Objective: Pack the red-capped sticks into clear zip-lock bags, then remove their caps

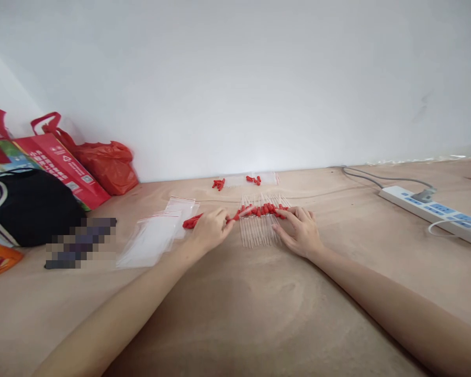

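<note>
On the wooden tabletop (259, 314), clear thin red-capped tubes (257, 233) lie mid-frame; clear plastic zip bags (151, 241) left, white power strip (447, 215) right.

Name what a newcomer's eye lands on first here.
The row of red-capped clear tubes at mid-table, with the left hand closed on a few at its left end and the right hand flat on its right end. Also red bags far left by the wall and a white power strip far right.

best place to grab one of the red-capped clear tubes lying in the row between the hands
Probably the red cap: it's thicker than the thin clear stem. Come from above, since the tubes lie flat and packed side by side on the table.
</note>
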Available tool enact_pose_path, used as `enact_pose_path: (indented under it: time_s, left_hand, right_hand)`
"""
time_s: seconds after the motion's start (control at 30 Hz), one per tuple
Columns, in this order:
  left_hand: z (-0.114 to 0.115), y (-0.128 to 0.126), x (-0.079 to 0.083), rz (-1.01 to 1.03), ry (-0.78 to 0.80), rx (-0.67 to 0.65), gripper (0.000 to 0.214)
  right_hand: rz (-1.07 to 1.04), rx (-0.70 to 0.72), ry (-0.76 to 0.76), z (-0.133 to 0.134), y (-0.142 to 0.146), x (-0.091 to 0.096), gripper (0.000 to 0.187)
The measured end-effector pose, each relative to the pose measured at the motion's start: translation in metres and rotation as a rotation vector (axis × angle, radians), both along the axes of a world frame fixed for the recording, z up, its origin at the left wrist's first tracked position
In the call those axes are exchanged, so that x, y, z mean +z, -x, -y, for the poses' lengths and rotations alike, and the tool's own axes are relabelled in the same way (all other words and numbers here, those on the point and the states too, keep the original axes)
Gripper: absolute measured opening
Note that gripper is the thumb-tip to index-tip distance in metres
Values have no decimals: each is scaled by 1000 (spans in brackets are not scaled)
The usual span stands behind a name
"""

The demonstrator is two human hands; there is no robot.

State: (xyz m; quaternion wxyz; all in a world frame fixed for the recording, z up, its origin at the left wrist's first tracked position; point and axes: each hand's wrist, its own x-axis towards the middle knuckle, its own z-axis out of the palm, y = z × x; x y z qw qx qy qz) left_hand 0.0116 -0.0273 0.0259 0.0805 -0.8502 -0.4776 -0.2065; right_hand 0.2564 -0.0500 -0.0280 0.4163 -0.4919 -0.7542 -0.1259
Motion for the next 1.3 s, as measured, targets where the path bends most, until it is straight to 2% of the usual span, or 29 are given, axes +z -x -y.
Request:
enact_pose_path:
  time_s: [0.1, 0.17, 0.23, 0.5, 0.6, 0.7, 0.87, 1.3]
  left_hand:
    - [24, 0, -20, 42, -201, -247, 18]
    - [32, -2, -30, 64, -276, -338, 14]
    - [34, -4, -35, 68, -313, -376, 10]
    - [34, -6, -35, 61, -415, -433, 5]
    - [36, -8, -35, 100, -391, -422, 8]
    - [36, -10, -35, 103, -354, -421, 22]
    - [36, -10, -36, 94, -311, -437, 12]
    - [40, -6, -33, 82, -267, -447, 15]
  right_hand:
    - [98, 111, -11, 5, 3, 4, 47]
    - [175, 174, -11, 9, 6, 6, 41]
    - [227, 220, -15, 12, 9, 6, 32]
    - [242, 314, -71, 13, 20, 3, 20]
    - [239, 322, -68, 15, 22, 4, 20]
    - [243, 333, -75, 18, 24, 5, 20]
    - [263, 355, -94, 21, 26, 7, 20]
    - [297, 386, -76, 22, 21, 5, 18]
